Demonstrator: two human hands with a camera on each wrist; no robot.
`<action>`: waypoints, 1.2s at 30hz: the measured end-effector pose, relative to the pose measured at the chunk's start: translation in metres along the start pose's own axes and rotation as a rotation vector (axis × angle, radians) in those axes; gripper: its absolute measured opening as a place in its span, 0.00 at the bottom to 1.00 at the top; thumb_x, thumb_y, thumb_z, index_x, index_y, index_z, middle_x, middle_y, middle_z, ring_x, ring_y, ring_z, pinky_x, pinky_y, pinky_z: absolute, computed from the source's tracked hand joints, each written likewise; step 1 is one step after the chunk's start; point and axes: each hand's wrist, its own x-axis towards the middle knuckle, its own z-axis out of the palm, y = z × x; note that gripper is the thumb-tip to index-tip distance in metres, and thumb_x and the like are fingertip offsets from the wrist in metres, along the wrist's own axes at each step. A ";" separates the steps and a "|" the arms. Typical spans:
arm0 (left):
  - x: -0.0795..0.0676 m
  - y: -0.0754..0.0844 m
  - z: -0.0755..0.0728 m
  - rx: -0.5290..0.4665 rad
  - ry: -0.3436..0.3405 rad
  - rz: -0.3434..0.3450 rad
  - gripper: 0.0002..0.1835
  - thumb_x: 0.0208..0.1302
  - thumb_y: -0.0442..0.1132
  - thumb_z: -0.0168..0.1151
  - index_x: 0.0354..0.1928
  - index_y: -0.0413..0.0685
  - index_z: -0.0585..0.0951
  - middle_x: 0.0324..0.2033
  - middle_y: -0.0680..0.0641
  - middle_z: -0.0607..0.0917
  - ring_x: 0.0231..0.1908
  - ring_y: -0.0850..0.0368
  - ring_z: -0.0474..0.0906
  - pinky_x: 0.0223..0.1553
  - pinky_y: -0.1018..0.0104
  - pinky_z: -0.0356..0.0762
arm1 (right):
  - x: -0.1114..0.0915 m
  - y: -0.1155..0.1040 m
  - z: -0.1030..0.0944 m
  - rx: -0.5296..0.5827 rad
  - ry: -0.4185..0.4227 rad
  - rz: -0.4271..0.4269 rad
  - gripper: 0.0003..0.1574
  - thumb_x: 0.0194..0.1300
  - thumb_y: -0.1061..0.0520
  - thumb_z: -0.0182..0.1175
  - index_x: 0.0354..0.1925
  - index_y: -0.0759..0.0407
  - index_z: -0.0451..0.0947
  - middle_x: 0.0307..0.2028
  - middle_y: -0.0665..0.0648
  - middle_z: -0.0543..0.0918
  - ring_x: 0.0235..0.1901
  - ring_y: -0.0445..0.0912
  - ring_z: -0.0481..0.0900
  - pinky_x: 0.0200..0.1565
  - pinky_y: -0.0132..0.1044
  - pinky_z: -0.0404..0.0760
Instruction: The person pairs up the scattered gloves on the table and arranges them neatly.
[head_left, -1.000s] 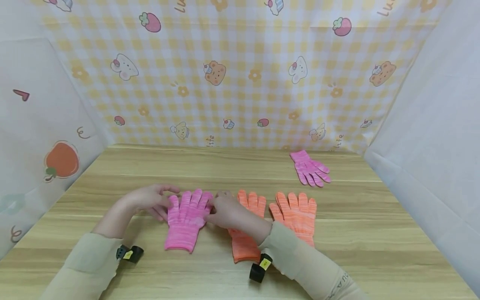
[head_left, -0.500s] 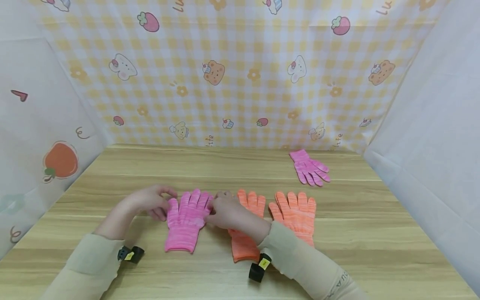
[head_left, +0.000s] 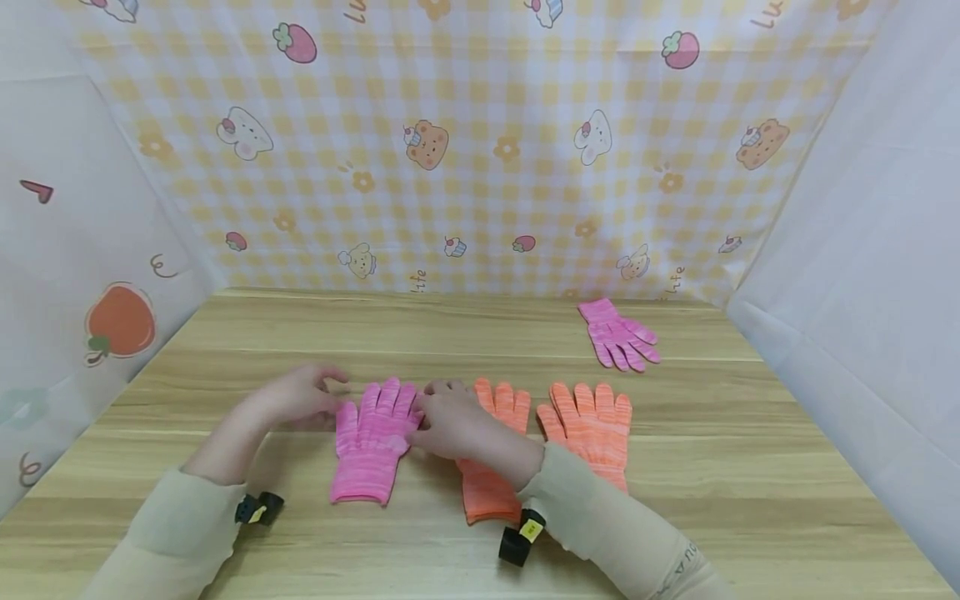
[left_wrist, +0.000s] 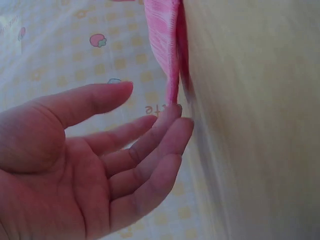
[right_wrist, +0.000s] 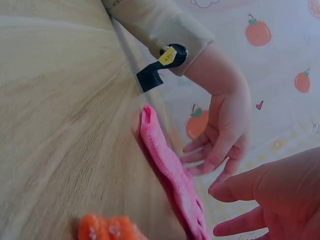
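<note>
A pink knitted glove (head_left: 367,467) lies flat on the wooden table, cuff toward me. My left hand (head_left: 300,396) is at its left side; in the left wrist view the left hand (left_wrist: 95,170) has loosely bent fingers with nothing between them, fingertips close to the pink glove (left_wrist: 164,37). Whether they touch it I cannot tell. On the glove's right side is my right hand (head_left: 453,423), partly covering that edge. The right wrist view shows the right hand (right_wrist: 280,200) with thumb and finger apart, beside the pink glove (right_wrist: 167,162).
Two orange gloves lie to the right: one orange glove (head_left: 489,496) partly under my right forearm, another orange glove (head_left: 600,421) beside it. A second pink glove (head_left: 618,337) lies near the back. A yellow checked cloth (head_left: 480,200) hangs behind the table (head_left: 360,333).
My left hand has drawn back slightly to the left, off the pink glove's left edge. The right hand has barely moved, and the gloves lie as before.
</note>
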 end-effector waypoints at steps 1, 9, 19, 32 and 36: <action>0.000 0.001 0.000 0.049 0.004 0.041 0.28 0.58 0.32 0.63 0.58 0.24 0.69 0.33 0.41 0.81 0.30 0.50 0.78 0.33 0.55 0.79 | -0.001 -0.001 -0.001 -0.010 -0.002 -0.012 0.25 0.64 0.41 0.60 0.56 0.49 0.79 0.63 0.56 0.69 0.64 0.55 0.61 0.63 0.52 0.59; -0.001 0.012 0.005 0.218 -0.078 0.274 0.25 0.61 0.32 0.60 0.59 0.29 0.72 0.55 0.31 0.75 0.54 0.33 0.72 0.53 0.41 0.71 | -0.013 -0.013 -0.003 -0.080 -0.061 -0.215 0.27 0.64 0.45 0.60 0.59 0.51 0.77 0.64 0.55 0.70 0.66 0.52 0.63 0.66 0.47 0.59; -0.011 0.024 0.014 0.287 -0.208 0.258 0.27 0.60 0.29 0.55 0.64 0.37 0.72 0.63 0.36 0.70 0.61 0.37 0.66 0.58 0.41 0.65 | -0.024 -0.016 -0.002 -0.150 -0.115 -0.415 0.25 0.64 0.45 0.61 0.57 0.50 0.78 0.53 0.47 0.77 0.53 0.41 0.73 0.57 0.37 0.68; -0.014 0.029 0.021 0.243 -0.278 0.157 0.26 0.61 0.31 0.55 0.63 0.34 0.72 0.66 0.36 0.65 0.67 0.32 0.53 0.63 0.36 0.51 | -0.031 -0.017 0.002 -0.202 -0.197 -0.433 0.32 0.65 0.42 0.60 0.64 0.50 0.72 0.66 0.53 0.68 0.65 0.45 0.63 0.66 0.41 0.57; -0.014 0.029 0.022 0.246 -0.281 0.153 0.25 0.62 0.30 0.54 0.63 0.34 0.72 0.68 0.34 0.62 0.67 0.31 0.51 0.64 0.36 0.48 | -0.032 -0.017 0.004 -0.239 -0.196 -0.428 0.33 0.65 0.40 0.59 0.65 0.49 0.71 0.68 0.54 0.64 0.68 0.47 0.58 0.67 0.43 0.56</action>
